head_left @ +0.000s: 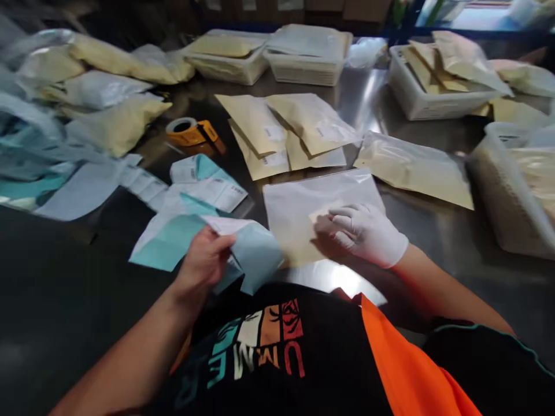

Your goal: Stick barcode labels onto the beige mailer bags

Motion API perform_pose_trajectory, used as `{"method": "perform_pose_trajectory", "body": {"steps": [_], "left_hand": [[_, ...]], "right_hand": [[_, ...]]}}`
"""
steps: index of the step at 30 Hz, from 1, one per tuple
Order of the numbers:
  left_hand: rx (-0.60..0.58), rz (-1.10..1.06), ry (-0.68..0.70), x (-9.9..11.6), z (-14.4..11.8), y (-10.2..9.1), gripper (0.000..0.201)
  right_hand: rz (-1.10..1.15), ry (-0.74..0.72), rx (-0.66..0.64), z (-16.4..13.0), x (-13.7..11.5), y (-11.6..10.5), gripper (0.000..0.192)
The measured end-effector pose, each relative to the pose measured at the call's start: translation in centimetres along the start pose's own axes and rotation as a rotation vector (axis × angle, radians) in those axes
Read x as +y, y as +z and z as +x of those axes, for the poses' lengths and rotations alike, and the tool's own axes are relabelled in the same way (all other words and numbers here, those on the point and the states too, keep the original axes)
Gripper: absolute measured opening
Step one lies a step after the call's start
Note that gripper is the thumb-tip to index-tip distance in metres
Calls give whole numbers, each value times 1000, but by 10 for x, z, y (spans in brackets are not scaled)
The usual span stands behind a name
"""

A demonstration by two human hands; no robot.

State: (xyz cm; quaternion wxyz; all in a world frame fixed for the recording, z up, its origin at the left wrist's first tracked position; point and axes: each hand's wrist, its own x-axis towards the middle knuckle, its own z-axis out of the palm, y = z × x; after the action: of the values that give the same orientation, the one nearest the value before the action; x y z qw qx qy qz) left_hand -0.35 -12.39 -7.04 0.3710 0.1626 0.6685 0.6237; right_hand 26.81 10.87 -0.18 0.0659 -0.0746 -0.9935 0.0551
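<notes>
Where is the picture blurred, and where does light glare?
Head view: the bags at the far left are smeared by blur; glare shines on the metal table and near the clear bag; the gloved right hand looks soft.

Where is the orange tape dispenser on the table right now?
In the head view, the orange tape dispenser sits on the dark table, left of centre, between the yellowish padded bags on its left and the tan envelopes on its right.

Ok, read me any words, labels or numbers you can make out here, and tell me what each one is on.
"UMMER", seen upside down, with any earlier letter hidden: on the black shirt.
White labels on the tan envelopes: too blurred to read.
Printed slips beside the teal packets: too blurred to read.
Nothing else bears legible text.
</notes>
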Motion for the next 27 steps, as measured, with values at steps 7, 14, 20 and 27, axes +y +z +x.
{"method": "perform_pose_trajectory", "body": {"steps": [7,14,20,27], "left_hand": [[-242,-164,-180,12,-32,27,55],[-407,-66,-18,9,-34,27,40],[-503,26,-9,3,-29,29,48],[-294,-169,-183,11,-30,36,24]], "right_hand": [[270,-232,231,84,-64,48,22],[502,-87,268,90,-63,84,19],[430,-67,187,86,-60,86,15],[192,-166,179,86,-69,87,10]]}}
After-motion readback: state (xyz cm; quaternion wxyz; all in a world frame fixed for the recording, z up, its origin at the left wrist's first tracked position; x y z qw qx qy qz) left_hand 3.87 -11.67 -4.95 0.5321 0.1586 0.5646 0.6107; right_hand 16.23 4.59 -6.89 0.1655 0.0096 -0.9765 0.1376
